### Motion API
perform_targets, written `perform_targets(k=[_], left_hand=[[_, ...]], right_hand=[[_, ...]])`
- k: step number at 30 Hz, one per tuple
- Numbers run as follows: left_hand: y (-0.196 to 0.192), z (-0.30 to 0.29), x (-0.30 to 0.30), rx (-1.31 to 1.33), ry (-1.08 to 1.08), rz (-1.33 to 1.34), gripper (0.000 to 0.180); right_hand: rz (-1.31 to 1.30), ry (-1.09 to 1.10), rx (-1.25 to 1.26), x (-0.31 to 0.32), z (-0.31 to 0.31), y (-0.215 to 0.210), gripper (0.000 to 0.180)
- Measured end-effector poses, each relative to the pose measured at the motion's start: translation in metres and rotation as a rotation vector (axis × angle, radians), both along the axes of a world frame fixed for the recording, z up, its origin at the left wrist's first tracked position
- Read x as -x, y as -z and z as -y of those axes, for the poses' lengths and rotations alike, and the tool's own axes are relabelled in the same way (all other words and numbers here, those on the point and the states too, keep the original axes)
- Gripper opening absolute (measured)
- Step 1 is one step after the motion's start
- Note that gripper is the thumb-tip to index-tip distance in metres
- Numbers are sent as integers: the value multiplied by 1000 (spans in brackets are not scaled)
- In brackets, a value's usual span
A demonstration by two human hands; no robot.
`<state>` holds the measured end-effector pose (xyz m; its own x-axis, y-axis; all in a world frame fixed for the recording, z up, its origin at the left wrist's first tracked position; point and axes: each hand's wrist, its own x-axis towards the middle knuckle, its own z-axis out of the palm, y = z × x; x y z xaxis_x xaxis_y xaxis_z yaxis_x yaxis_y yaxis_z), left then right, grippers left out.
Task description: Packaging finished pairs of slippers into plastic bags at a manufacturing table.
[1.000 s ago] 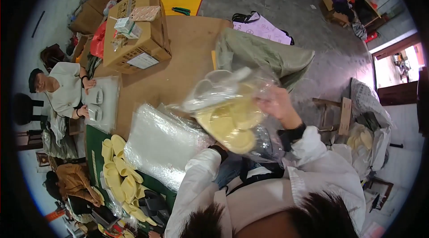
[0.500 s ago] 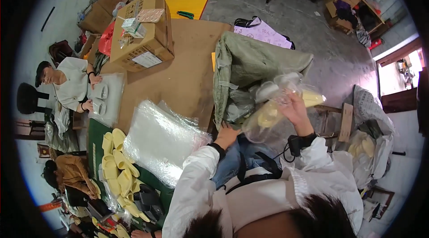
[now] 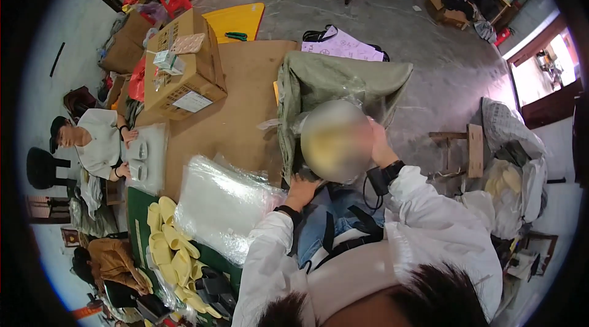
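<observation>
Two co-workers are at the far left: one in white [image 3: 98, 140], both hands beside a pair of pale slippers [image 3: 138, 160] on clear plastic sheets [image 3: 156, 170], and, lower down, one in brown [image 3: 113, 262]. Next comes a loose heap of yellow slippers [image 3: 177, 247] on a green surface [image 3: 136, 213], with dark slippers [image 3: 216, 290] at its lower right. Above, a cardboard box [image 3: 190, 72] topped by a small white carton [image 3: 169, 63] stands on the brown counter [image 3: 245, 112]; nearer the wearer lies a stack of shiny clear bags [image 3: 221, 201]. Just right of the bags, the left hand [image 3: 300, 192] rests at the near edge of a grey-green sack [image 3: 350, 72]; whether its fingers pinch the cloth cannot be told. At the sack's mouth is a yellow bundle [image 3: 336, 143], heavily blurred, its shape unclear. The right hand [image 3: 381, 146] is at the bundle's right side; blur covers the ends of its fingers, so how they close cannot be told. Farther right are a wooden frame [image 3: 474, 150] and a whitish sack [image 3: 512, 137].
</observation>
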<state>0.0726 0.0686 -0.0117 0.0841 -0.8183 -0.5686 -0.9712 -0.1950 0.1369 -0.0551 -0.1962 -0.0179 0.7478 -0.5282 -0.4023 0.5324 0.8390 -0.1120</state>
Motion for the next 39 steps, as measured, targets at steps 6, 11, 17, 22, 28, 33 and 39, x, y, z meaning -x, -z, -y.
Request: perform_targets(k=[6,11,17,22,28,33,39], left_hand=[[-3,-6,6,61,25,6,51],[-4,0,10,101,55,36,49],[-10,3,7,61,8,89,49],[-14,11,8,97,-68,168,50],[-3,-8,14,195,-140,125,33],[20,-22,30,466,-116,335,15],[5,-33,50,643,-276,214,13]], right_hand=[[-350,97,219,-23,1,-4,18],[-1090,-656,1294,-22,-17,47,55],[-1140,-1513,1940,-9,-50,12,56],[-1174,-1567,2065,-6,-50,-5,64],[-1095,-1644,2052,-16,-57,0,56],[-742,-1695,2298,-8,-20,124,55],[-651,-1712,2485,-32,-6,81,28]])
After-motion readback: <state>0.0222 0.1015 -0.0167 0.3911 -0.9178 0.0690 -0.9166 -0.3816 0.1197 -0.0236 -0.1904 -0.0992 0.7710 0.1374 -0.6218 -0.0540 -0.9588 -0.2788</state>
